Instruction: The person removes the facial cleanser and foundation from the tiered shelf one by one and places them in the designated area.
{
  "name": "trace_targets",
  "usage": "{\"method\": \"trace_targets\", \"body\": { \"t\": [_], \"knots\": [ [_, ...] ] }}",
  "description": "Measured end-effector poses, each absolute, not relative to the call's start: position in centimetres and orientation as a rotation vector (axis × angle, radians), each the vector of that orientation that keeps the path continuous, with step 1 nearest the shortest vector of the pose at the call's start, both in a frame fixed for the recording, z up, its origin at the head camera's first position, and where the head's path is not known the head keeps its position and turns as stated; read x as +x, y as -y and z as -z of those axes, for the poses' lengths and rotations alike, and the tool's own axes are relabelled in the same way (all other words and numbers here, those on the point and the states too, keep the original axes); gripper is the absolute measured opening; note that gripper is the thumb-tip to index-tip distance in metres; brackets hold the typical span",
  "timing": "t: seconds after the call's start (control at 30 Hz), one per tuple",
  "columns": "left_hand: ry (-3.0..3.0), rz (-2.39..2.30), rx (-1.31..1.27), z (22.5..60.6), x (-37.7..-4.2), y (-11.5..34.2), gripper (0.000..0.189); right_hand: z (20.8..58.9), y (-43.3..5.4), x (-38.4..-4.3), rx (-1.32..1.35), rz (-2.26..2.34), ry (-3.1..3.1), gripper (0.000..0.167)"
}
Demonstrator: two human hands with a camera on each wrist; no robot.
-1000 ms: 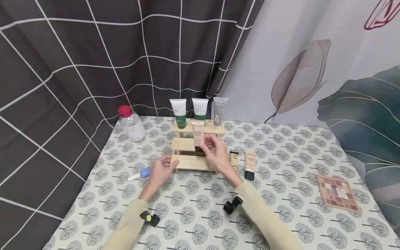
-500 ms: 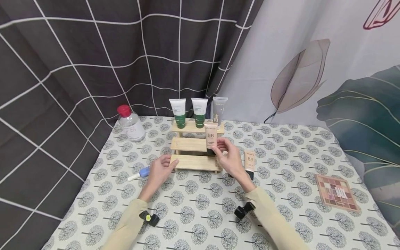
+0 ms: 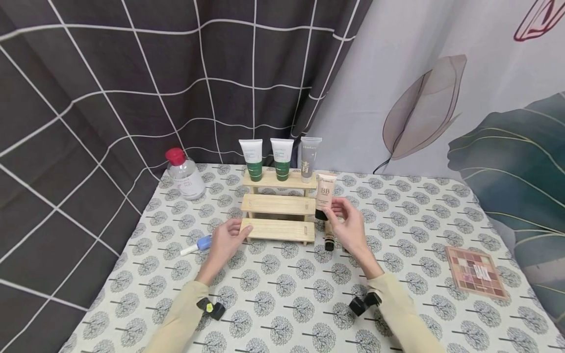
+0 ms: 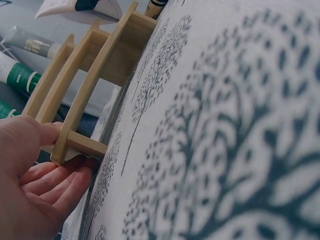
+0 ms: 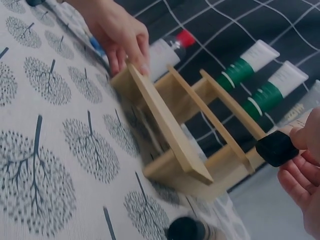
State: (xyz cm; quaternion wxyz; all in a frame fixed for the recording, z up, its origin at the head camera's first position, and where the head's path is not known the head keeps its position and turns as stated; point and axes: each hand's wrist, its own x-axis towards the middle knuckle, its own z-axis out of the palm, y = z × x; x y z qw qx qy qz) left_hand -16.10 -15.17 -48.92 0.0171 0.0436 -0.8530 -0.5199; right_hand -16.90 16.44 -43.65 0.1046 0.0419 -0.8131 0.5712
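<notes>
My right hand (image 3: 350, 230) pinches a pink BB cream tube (image 3: 325, 192) near its black cap (image 5: 276, 148), holding it upright just past the right end of a three-tier wooden stand (image 3: 278, 229). At the stand's left end, my left hand (image 3: 227, 243) grips the lowest tier, thumb on top and fingers beneath (image 4: 60, 185). Two white-and-green tubes (image 3: 253, 159) and a grey tube (image 3: 311, 156) stand along the top tier. A small tube with a black cap (image 3: 329, 239) lies on the cloth, partly covered by the right hand.
A clear bottle with a red cap (image 3: 187, 179) stands at the back left. Left of the left hand lies a blue-and-white item (image 3: 197, 245). An eyeshadow palette (image 3: 476, 272) lies at the right on the tree-print tablecloth (image 3: 282, 309). Curtains hang behind.
My right hand has carried the BB cream tube rightward, from before the middle tier to beyond the stand's right end. The other BB tube is now hidden. The left hand has stayed put.
</notes>
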Motion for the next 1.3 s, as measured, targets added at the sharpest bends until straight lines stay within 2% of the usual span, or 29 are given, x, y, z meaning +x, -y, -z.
{"method": "trace_targets", "body": {
  "t": [0.5,1.3],
  "knots": [
    [2.646,1.636,0.164,48.7,-16.0,15.0,0.045,44.1,-20.2,-16.1,-0.035,-1.714,2.371,0.035],
    [2.639,1.634,0.178,48.8,-16.1,15.0,0.044,46.2,-26.7,-13.0,-0.259,-1.383,2.521,0.031]
  ]
}}
